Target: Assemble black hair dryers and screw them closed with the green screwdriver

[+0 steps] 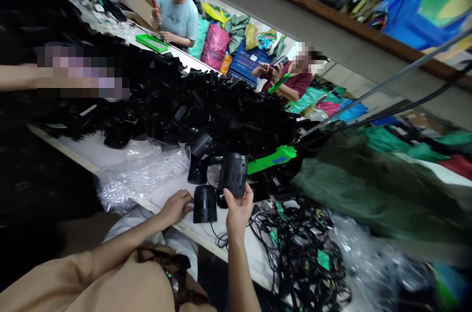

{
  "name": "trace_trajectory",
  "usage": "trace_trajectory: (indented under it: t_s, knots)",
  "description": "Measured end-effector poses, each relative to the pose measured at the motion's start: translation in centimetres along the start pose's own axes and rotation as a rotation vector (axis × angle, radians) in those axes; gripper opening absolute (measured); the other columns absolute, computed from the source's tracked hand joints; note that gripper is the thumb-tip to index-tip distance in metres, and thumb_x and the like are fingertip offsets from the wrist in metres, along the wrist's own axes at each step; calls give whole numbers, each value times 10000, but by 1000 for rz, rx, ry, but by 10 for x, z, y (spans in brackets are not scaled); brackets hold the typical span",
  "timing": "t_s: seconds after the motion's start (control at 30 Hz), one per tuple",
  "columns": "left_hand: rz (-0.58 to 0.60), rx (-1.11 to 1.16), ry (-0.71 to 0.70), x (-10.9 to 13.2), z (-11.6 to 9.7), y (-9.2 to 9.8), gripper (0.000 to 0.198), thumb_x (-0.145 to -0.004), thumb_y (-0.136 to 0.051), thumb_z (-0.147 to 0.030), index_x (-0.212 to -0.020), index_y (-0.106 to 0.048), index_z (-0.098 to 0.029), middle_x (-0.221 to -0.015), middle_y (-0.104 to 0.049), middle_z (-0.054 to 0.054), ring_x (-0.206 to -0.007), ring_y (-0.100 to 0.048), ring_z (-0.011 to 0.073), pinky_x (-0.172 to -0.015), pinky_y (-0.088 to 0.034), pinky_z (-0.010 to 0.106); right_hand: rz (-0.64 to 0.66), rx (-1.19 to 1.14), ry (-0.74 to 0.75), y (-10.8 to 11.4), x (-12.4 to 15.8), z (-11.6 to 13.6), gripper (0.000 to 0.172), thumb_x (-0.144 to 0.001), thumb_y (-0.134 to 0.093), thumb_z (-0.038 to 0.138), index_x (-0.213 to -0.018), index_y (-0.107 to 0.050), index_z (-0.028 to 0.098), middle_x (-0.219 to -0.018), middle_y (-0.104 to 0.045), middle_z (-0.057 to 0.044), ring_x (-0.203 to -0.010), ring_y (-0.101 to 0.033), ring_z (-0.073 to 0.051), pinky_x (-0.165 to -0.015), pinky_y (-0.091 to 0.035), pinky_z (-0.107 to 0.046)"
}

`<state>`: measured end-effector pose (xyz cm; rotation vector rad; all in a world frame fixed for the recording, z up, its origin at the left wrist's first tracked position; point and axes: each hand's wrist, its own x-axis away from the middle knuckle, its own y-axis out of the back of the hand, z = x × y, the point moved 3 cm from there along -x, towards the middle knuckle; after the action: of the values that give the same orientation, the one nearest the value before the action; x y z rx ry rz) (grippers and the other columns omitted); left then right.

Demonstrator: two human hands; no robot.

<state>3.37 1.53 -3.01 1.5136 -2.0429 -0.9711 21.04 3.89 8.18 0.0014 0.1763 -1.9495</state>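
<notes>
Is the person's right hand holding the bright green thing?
No, the right hand holds a black plastic housing, and the bright green piece sits apart from it, beside the black pile.

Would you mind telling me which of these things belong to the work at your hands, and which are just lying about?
At the hands:
- black plastic housing, held in the right hand
- second black housing, beside the left hand

Lying about:
- heap of black plastic parts
- bubble wrap
- tangled black cables
- green tray
</notes>
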Motion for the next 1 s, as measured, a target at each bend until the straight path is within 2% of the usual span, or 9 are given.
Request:
trace_trajectory:
  t_s: [0.2,0.33,0.6,0.83,0.93,1.0]
  knots:
    - [21,16,16,-6,1,-1,174,-877,-464,-248,-821,-618,-187,-848,-577,38,-854,-513,183,-766,-414,296,-60,81,-52,20,15,-5,625,-617,-739,347,-1123,-411,180,-1061,-577,-91,-896,-594,-158,-836,-494,-340]
    - [20,18,22,-5,0,0,173,-872,-464,-233,-819,-621,-185,-843,-581,37,-848,-516,177,-744,-412,284,-58,129,-44,21,16,-6,630,-614,-743,351,-1116,-401,182,-1062,-561,-92,-894,-594,-163,-816,-502,-335]
    - [-33,33,22,-1,1,1,127,-844,-503,-177,-796,-621,-186,-817,-585,24,-837,-528,158,-741,-418,254,77,150,-15,-9,4,-5,644,-606,-750,385,-1109,-396,194,-1048,-543,-86,-854,-599,-160,-787,-508,-322]
    - [-119,83,22,4,1,2,77,-809,-557,-182,-777,-627,-186,-817,-599,14,-832,-550,149,-741,-438,242,154,144,-87,-37,5,-4,633,-599,-749,387,-1088,-398,192,-975,-583,-60,-773,-609,-148,-731,-517,-311]
    - [-231,108,84,5,-3,16,167,-877,-464,-238,-845,-615,-174,-800,-598,16,-759,-562,129,-695,-456,232,184,136,-95,-48,5,-4,624,-581,-758,372,-1060,-402,189,-938,-588,-45,-745,-605,-144,-707,-512,-300]
    - [-336,112,145,1,-7,36,265,-929,-346,-262,-998,-582,-162,-852,-608,37,-754,-568,129,-692,-466,245,206,131,-75,-54,4,-3,620,-578,-761,361,-1052,-402,185,-929,-586,-42,-733,-599,-138,-694,-507,-289]
